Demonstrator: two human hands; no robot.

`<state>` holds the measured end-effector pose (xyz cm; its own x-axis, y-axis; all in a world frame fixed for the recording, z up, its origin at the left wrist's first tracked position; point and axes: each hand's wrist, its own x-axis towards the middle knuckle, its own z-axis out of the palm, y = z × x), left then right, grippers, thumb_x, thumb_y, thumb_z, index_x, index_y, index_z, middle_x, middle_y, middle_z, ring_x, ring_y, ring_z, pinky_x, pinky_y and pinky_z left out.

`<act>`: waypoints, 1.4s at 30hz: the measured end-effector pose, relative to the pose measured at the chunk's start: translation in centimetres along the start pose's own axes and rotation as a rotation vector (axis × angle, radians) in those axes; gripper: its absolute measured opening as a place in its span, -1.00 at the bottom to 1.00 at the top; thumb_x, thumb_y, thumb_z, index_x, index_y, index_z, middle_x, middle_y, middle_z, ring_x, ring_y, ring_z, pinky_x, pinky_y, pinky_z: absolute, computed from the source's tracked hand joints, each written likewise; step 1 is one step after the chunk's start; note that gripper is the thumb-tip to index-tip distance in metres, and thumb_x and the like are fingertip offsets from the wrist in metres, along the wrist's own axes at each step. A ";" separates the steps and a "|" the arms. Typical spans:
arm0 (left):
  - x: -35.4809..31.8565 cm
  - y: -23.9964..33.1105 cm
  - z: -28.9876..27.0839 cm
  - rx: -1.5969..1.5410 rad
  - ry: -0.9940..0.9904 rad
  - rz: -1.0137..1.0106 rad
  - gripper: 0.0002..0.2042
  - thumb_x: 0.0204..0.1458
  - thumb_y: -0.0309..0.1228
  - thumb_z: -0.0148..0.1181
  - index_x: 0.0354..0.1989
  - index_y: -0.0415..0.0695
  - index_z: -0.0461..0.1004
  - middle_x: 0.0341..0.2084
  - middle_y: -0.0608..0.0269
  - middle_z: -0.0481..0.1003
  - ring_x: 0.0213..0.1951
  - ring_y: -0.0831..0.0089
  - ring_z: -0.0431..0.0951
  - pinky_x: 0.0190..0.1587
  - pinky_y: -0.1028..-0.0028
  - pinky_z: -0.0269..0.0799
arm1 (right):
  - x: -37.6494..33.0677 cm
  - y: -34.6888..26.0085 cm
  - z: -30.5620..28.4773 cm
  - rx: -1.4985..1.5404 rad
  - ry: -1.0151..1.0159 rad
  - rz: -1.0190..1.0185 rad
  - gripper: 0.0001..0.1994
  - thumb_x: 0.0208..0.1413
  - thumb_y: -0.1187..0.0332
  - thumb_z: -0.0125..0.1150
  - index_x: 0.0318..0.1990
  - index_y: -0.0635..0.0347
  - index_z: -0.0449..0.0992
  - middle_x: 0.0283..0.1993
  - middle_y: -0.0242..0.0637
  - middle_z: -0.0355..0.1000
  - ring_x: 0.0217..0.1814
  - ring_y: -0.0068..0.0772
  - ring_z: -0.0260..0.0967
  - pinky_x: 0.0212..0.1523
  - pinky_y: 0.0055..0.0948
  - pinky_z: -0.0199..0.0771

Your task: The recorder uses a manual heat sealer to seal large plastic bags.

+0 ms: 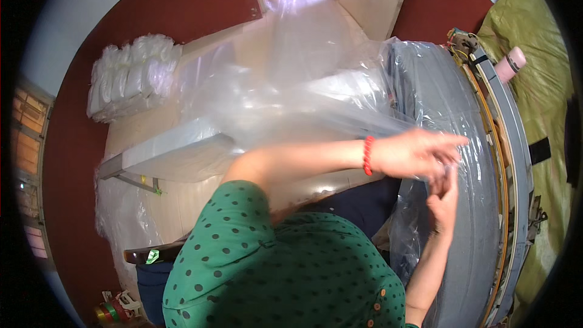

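My left arm, with a red bracelet at the wrist, reaches across to the right, and my left hand (410,153) has one finger stretched out and the others bent. Just below it, my right hand (442,197) comes up with a finger raised against the left fingers. Both hands meet above a long grey roll wrapped in clear plastic (446,103). Motion blurs the fingertips, so anything pinched between them is not clear. A clear plastic sheet (267,106) spreads over the table, and one drawn-out fold runs toward my left wrist and hand.
A stack of clear plastic packs (133,76) sits at the far left. Along the right runs a long metal machine rail (507,127) with a pink bottle (510,64) on it. A yellow-green cover (540,42) hangs beyond. At the back stands an open door (376,0).
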<state>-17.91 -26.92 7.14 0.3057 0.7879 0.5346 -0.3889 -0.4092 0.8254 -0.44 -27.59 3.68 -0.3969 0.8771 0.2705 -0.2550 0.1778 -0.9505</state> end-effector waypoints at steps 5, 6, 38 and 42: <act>-3.5 4.7 -6.2 0.412 0.182 -0.090 -0.78 -0.04 -0.51 0.05 -0.18 -0.22 0.42 -0.30 0.21 0.48 -0.27 0.51 0.47 -0.20 0.54 0.36 | -2.8 -0.1 -3.3 0.007 0.260 0.195 -0.84 -0.08 0.40 0.14 -0.35 0.27 0.38 -0.52 -0.37 0.35 -0.55 -0.59 0.29 -0.53 -0.57 0.35; -5.6 4.8 -9.1 0.521 0.548 -0.154 -0.78 -0.03 -0.48 0.05 -0.18 -0.22 0.41 -0.28 0.24 0.46 -0.24 0.54 0.43 -0.17 0.53 0.35 | -3.2 -1.2 -6.3 -0.041 0.305 0.156 -0.85 -0.05 0.41 0.07 -0.30 0.26 0.37 -0.53 -0.35 0.34 -0.56 -0.57 0.31 -0.54 -0.54 0.38; -8.0 -3.7 -15.4 1.166 0.614 -0.108 -0.72 -0.10 -0.46 0.06 -0.15 -0.16 0.34 -0.10 0.17 0.32 -0.03 0.28 0.28 -0.05 0.33 0.21 | -6.8 -7.6 -11.8 -0.367 0.671 0.140 -0.70 -0.09 0.52 -0.11 -0.13 0.27 0.37 -0.56 -0.52 0.24 -0.66 -0.78 0.05 -0.70 -0.78 -0.02; 5.0 1.0 0.6 0.762 -0.206 0.190 -0.52 -0.12 -0.30 0.16 0.01 -0.16 0.25 0.06 0.14 0.21 0.14 0.23 0.10 0.15 0.31 -0.03 | -3.7 -8.9 -6.6 -0.486 0.231 0.102 -0.77 -0.18 0.61 -0.04 -0.30 0.25 0.44 -0.46 -0.44 0.42 -0.47 -0.60 0.34 -0.47 -0.65 0.34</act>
<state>-16.25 -23.72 10.76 0.4764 0.6030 0.6399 0.2253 -0.7872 0.5741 9.14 -29.49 10.17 -0.1801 0.9662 0.1842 0.2332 0.2239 -0.9463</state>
